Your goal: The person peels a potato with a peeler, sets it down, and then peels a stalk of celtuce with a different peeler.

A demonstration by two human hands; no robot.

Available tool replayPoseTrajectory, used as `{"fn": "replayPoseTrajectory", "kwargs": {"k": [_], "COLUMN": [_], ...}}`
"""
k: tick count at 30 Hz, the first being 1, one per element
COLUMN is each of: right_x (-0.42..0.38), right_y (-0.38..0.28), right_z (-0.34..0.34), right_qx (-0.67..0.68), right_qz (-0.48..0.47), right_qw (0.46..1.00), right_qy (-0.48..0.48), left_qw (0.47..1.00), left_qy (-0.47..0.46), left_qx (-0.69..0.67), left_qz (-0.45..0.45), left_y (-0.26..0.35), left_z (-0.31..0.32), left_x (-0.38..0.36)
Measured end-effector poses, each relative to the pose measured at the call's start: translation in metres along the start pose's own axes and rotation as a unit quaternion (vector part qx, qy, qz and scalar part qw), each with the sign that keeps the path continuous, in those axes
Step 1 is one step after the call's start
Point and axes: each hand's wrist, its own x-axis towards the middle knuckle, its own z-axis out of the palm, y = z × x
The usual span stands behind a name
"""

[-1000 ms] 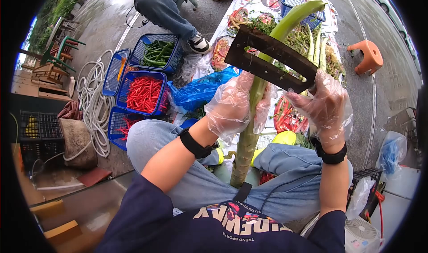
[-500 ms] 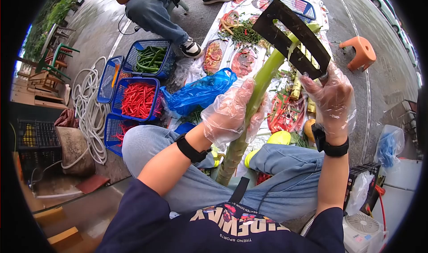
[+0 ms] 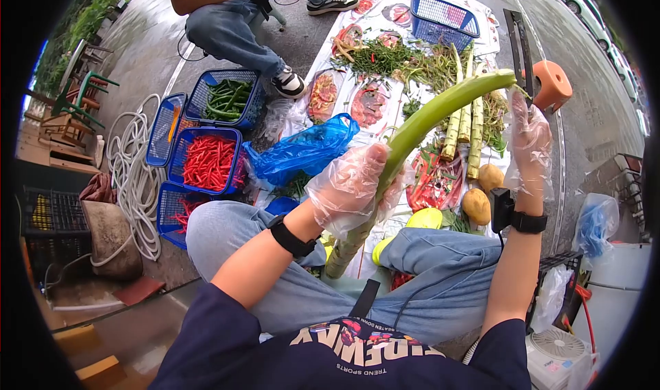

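Note:
My left hand, in a clear plastic glove, is wrapped round a thick green stalk that looks like a celtuce stem. The stalk slants up to the right; its rough, pale lower end is between my legs. My right hand, also gloved, grips a wide dark metal peeler with slots in its blade. The peeler now appears nearly edge-on, beside the stalk's upper tip. Its handle is mostly hidden by my fingers.
Blue baskets hold green chillies and red chillies on the left. A blue bag, ringed stalks, potatoes and green scraps lie on the printed sheet. An orange stool stands right; another person sits ahead.
The peeler has moved right, toward the stalk's tip, and turned from broadside to nearly edge-on. The stalk now leans further right, its upper end uncovered. My left hand keeps its grip.

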Motion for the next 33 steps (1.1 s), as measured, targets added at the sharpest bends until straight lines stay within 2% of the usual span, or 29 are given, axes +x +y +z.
{"fn": "replayPoseTrajectory", "kwargs": {"k": [1,3,4,6,7,10,12,13,14,16,17,18,19,20,21,22,23,24,25,26,27,28,29,30,32,33], "right_x": [0.000,-0.001,0.000,-0.002,-0.001,-0.005,-0.009,-0.009,-0.010,-0.015,-0.021,-0.015,-0.029,-0.042,-0.038,-0.033,-0.026,-0.020,-0.018,-0.017,-0.016,-0.016,-0.021,-0.023,-0.015,-0.016], "right_y": [-0.009,-0.008,-0.010,-0.015,-0.012,-0.023,-0.035,-0.045,-0.043,-0.035,-0.039,-0.034,-0.019,-0.005,-0.002,-0.007,-0.016,-0.023,-0.026,-0.025,-0.029,-0.035,-0.044,-0.048,-0.056,-0.059], "right_z": [-0.001,0.004,0.004,0.005,0.007,0.006,0.000,-0.004,-0.006,-0.004,0.008,0.013,0.026,0.036,0.040,0.038,0.032,0.029,0.031,0.030,0.028,0.024,0.020,0.012,0.003,0.002], "right_qx": [0.006,0.029,0.051,0.100,0.106,0.118,0.271,0.395,0.394,0.554,0.432,0.184,0.003,-0.180,-0.134,-0.134,0.017,0.166,0.035,0.034,0.125,0.216,0.409,0.535,0.488,0.487], "right_qz": [0.066,0.077,0.089,0.103,0.095,0.085,0.261,0.365,0.365,0.356,0.355,0.201,0.048,-0.106,-0.042,-0.038,0.089,0.207,0.102,0.099,0.145,0.189,0.333,0.351,0.347,0.348], "right_qw": [0.998,0.996,0.994,0.988,0.987,0.986,0.910,0.807,0.809,0.649,0.768,0.892,0.968,0.971,0.974,0.975,0.957,0.893,0.952,0.952,0.934,0.906,0.806,0.725,0.780,0.779], "right_qy": [-0.014,-0.031,-0.047,-0.055,-0.074,-0.085,-0.175,-0.243,-0.240,-0.382,-0.312,-0.361,-0.248,-0.117,-0.175,-0.175,-0.275,-0.363,-0.287,-0.287,-0.301,-0.311,-0.268,-0.255,-0.184,-0.188], "left_qw": [1.000,0.996,0.996,0.977,0.965,0.930,0.920,0.908,0.908,0.891,0.909,0.910,0.915,0.918,0.925,0.926,0.922,0.916,0.916,0.932,0.946,0.946,0.958,0.968,0.962,0.958], "left_qy": [0.002,0.002,0.002,0.070,0.079,0.114,0.140,0.169,0.167,0.167,0.173,0.170,0.184,0.197,0.196,0.193,0.199,0.209,0.214,0.195,0.172,0.169,0.164,0.162,0.167,0.177], "left_qx": [-0.001,0.005,0.006,0.149,0.226,0.297,0.313,0.331,0.330,0.359,0.323,0.324,0.309,0.294,0.286,0.287,0.307,0.324,0.320,0.291,0.263,0.265,0.225,0.183,0.201,0.210], "left_qz": [0.001,0.092,0.094,0.132,0.107,0.182,0.189,0.193,0.196,0.224,0.198,0.195,0.186,0.177,0.154,0.152,0.131,0.111,0.113,0.097,0.082,0.085,0.074,0.060,0.075,0.086], "left_y": [0.000,0.001,0.003,0.011,0.013,0.018,0.019,0.021,0.023,0.025,0.024,0.023,0.023,0.023,0.020,0.020,0.020,0.020,0.020,0.020,0.022,0.021,0.018,0.015,0.011,0.011], "left_z": [-0.001,0.001,0.004,0.007,0.005,0.009,0.014,0.015,0.015,0.011,0.011,0.010,0.010,0.008,0.004,0.002,0.000,0.000,0.000,0.000,-0.001,-0.004,-0.007,-0.009,-0.009,-0.006], "left_x": [0.001,0.004,0.005,0.003,0.002,0.000,-0.003,-0.002,0.000,0.002,0.003,0.003,0.003,0.004,0.003,0.003,0.004,0.004,0.004,0.003,0.004,0.004,0.003,0.003,0.003,0.004]}}
